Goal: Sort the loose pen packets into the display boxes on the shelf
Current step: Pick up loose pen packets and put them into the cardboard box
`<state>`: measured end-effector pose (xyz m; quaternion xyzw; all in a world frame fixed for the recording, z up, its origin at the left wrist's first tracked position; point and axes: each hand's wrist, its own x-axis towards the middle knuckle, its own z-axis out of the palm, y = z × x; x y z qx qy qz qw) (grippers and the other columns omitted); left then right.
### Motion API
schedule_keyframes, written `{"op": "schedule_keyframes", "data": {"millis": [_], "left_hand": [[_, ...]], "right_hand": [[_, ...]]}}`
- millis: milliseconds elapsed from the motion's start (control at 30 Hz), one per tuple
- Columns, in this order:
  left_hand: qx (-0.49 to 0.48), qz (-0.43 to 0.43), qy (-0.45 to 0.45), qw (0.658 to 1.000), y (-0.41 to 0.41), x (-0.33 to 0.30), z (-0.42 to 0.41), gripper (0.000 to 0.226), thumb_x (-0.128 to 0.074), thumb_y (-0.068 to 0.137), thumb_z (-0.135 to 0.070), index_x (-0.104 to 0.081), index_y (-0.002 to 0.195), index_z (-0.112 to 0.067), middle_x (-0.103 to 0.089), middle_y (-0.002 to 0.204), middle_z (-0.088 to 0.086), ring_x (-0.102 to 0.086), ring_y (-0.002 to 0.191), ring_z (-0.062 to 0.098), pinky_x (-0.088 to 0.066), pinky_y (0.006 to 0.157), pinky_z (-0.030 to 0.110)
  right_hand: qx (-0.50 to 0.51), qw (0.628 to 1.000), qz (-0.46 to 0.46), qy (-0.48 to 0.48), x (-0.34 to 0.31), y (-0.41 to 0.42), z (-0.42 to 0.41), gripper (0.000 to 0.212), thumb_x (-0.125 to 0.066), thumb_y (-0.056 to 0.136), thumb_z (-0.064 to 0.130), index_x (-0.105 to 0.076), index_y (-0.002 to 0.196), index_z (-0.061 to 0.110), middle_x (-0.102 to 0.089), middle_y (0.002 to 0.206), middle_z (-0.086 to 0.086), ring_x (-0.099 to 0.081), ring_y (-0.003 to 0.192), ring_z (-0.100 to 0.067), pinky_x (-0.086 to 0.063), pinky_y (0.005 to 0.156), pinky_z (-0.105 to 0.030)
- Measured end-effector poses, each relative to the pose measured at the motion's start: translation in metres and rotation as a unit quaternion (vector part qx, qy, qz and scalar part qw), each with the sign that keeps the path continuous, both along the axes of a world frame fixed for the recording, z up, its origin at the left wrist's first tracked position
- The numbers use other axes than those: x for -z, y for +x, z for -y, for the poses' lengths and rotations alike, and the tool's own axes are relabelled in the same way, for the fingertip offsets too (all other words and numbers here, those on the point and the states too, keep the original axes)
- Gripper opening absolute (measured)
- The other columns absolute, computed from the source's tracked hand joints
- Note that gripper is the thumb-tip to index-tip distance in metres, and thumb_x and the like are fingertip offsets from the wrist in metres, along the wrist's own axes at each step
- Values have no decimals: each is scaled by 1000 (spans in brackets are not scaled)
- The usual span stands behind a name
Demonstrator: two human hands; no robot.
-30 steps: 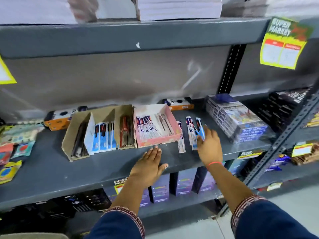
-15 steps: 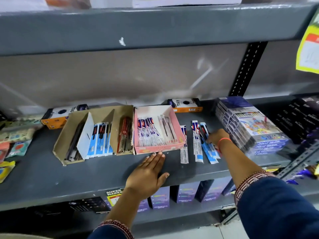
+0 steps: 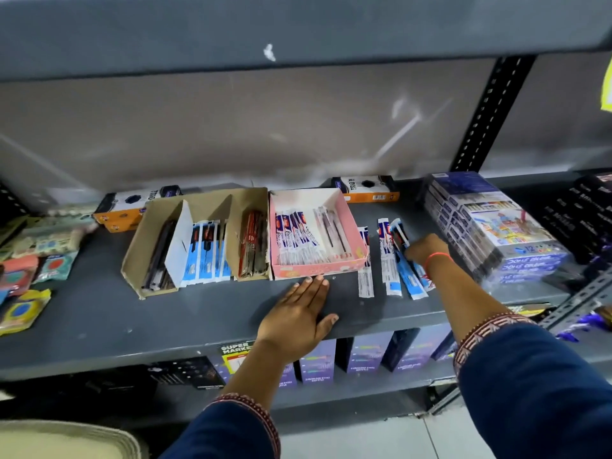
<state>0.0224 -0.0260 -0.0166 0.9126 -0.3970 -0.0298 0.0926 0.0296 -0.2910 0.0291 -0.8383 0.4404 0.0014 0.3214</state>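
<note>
Several loose pen packets (image 3: 387, 260) lie on the grey shelf (image 3: 132, 323) to the right of a pink display box (image 3: 351, 233) that holds more packets. Left of it stands a brown cardboard display box (image 3: 139, 243) with dividers and blue, red and dark pens. My right hand (image 3: 425, 248) rests on the rightmost blue packets (image 3: 409, 276), fingers curled onto them. My left hand (image 3: 298, 313) lies flat on the shelf, fingertips at the pink box's front edge, holding nothing.
A stack of wrapped colour-pencil packs (image 3: 496, 226) stands right of my right hand. Orange boxes (image 3: 367, 188) sit behind the display boxes. Eraser packets (image 3: 26, 276) lie at the left. A shelf board hangs close overhead, and purple boxes (image 3: 364, 354) fill the shelf below.
The camera has moved closer and lower. My right hand slid to the right side of the loose packets and curled onto the blue ones. My left hand stayed flat.
</note>
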Motion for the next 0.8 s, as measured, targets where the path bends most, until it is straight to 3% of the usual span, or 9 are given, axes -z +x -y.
{"op": "schedule_keyframes", "data": {"millis": [133, 200, 300, 400, 533, 633, 667, 733, 800], "left_hand": [[14, -3, 4, 1000, 3, 4, 0, 63, -19, 98, -49, 1, 148, -17, 1, 157, -1, 7, 140, 10, 11, 111, 22], [20, -3, 19, 1000, 4, 5, 1, 63, -15, 98, -50, 3, 148, -17, 4, 156, -1, 9, 140, 10, 10, 113, 25], [19, 6, 32, 999, 4, 7, 1, 63, -12, 98, -50, 5, 148, -16, 5, 156, 1, 9, 140, 12, 9, 113, 28], [23, 15, 40, 999, 5, 8, 0, 66, -8, 95, -53, 2, 148, -14, 3, 156, 2, 8, 141, 14, 8, 113, 28], [30, 24, 28, 999, 7, 9, -1, 96, 16, 73, -66, -5, 148, -11, -4, 156, 3, 1, 142, 15, 8, 111, 25], [31, 7, 18, 999, 8, 11, -3, 109, 27, 65, -73, -8, 148, -11, -7, 156, 4, -3, 142, 17, 3, 112, 25], [28, 8, 23, 999, 8, 10, -4, 104, 26, 69, -72, -6, 148, -11, -4, 156, 4, -1, 142, 18, 3, 112, 26], [17, -4, 49, 999, 7, 7, -4, 76, 2, 91, -61, 1, 148, -11, 3, 156, 4, 6, 141, 16, 6, 112, 26], [18, -16, 41, 999, 5, 4, -8, 72, -7, 94, -57, 3, 148, -10, 6, 156, 3, 9, 141, 15, 9, 110, 24]], "right_hand": [[-7, 999, 40, 16, -9, -12, 9, 32, -69, 82, 11, -63, 107, -8, -64, 117, -22, -60, 110, -34, -44, 86, -34], [3, 993, 115, 33, -20, -21, 6, 14, -72, 80, 9, -63, 82, -1, -60, 93, -16, -55, 93, -24, -41, 82, -33], [-2, 957, 269, 109, -34, -38, -18, 34, -70, 81, 13, -46, 57, 14, -44, 62, -5, -43, 69, -13, -34, 65, -27], [-1, 913, 369, 174, -37, -61, -60, 28, -62, 88, 15, -54, 61, 14, -50, 64, -3, -41, 55, -3, -32, 58, -21], [-1, 850, 408, 333, -28, -99, -113, 28, -55, 91, 8, -63, 66, 18, -60, 56, 9, -49, 58, -7, -39, 54, -17], [-48, 837, 413, 355, -35, -119, -137, 24, -55, 90, 4, -66, 73, 17, -61, 64, 3, -47, 68, -16, -37, 60, -24], [-66, 831, 421, 357, -42, -124, -143, 24, -54, 89, 1, -68, 77, 17, -65, 64, 7, -51, 67, -12, -41, 61, -23], [-96, 823, 441, 344, -58, -131, -150, 27, -53, 88, -5, -68, 81, 15, -71, 63, 11, -60, 62, -2, -49, 62, -14], [-120, 816, 464, 323, -73, -136, -156, 29, -53, 87, -9, -68, 82, 15, -73, 63, 12, -62, 60, 4, -51, 62, -9]]}}
